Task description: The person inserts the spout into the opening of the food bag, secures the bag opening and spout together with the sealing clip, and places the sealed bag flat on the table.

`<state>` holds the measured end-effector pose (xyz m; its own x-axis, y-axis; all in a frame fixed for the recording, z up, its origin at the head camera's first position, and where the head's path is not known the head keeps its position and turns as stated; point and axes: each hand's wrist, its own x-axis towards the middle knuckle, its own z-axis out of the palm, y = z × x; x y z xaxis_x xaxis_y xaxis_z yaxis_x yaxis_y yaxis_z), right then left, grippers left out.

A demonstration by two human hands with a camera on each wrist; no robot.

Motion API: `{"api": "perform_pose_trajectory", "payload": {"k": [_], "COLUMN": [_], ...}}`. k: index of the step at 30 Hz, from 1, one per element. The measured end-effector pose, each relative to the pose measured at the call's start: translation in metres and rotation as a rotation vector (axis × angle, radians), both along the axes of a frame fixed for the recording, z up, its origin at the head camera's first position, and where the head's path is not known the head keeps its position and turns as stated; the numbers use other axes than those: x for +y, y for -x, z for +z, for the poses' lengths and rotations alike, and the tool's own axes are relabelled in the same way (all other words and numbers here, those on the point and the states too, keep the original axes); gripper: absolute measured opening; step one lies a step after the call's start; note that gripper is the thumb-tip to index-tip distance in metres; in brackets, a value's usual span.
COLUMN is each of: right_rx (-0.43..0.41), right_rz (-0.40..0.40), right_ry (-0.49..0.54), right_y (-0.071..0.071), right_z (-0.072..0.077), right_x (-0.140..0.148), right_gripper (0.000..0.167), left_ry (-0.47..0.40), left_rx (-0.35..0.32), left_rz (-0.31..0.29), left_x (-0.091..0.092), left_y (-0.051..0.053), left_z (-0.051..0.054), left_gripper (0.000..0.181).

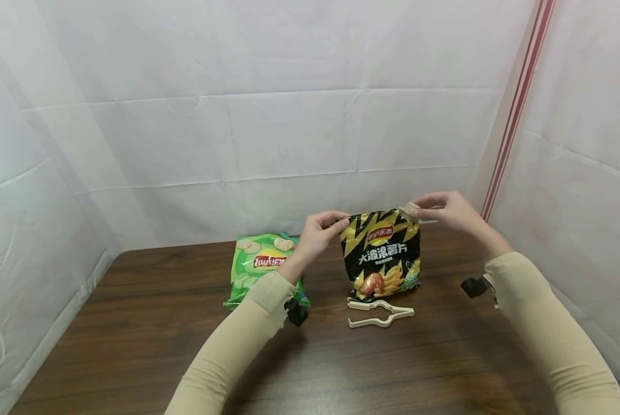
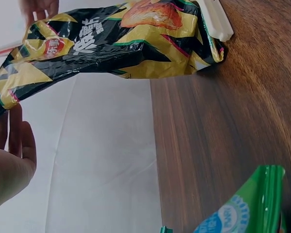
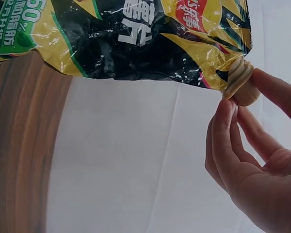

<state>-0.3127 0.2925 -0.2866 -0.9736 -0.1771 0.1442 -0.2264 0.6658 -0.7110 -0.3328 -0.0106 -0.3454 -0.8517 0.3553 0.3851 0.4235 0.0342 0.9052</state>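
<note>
A black-and-yellow bag of potato chips point(image 1: 380, 253) stands upright on the table. My left hand point(image 1: 317, 233) pinches its top left corner between thumb and fingers. At the top right corner, my right hand point(image 1: 442, 212) pinches a small beige clip point(image 3: 240, 82) with a ridged, swirled face. The clip sits over the bag's edge; its jaws are mostly hidden. In front of the bag lies a cream-coloured, tong-shaped bag clip point(image 1: 385, 312), its two arms spread apart. The left wrist view shows one end of it against the bag's bottom.
A green bag of potato chips point(image 1: 258, 262) lies to the left, partly behind my left forearm. The brown wooden table point(image 1: 133, 323) reaches back to a white sheet wall point(image 1: 289, 132). Another white sheet point(image 1: 590, 144) hangs on the right side.
</note>
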Motion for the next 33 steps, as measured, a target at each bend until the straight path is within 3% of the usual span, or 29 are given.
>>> {"api": "perform_pose_trajectory", "payload": {"k": [9,14,22,27,33], "right_rx": [-0.012,-0.005,-0.012,-0.022,-0.033], "right_rz": [-0.014,-0.036,0.011,0.024,0.027], "right_ry": [0.048,0.033,0.104,0.157,0.163], "right_y": [-0.004,-0.003,-0.001,-0.003,-0.003], "right_z": [-0.007,-0.01,-0.013,-0.013,-0.015], "right_x": [0.0,-0.001,-0.002,-0.004,-0.004], "right_gripper": [0.045,0.043,0.044,0.044,0.046], "left_ry": [0.019,0.018,0.036,0.124,0.332], "left_rx": [0.003,-0.003,-0.006,0.053,0.118], "left_rz": [0.041,0.027,0.031,0.031,0.018], "left_x": [-0.003,-0.003,-0.003,-0.001,0.009], "left_y": [0.005,0.006,0.005,0.006,0.004], "left_z": [0.0,0.0,0.005,0.013,0.039], "left_gripper": [0.023,0.023,0.024,0.022,0.027]}}
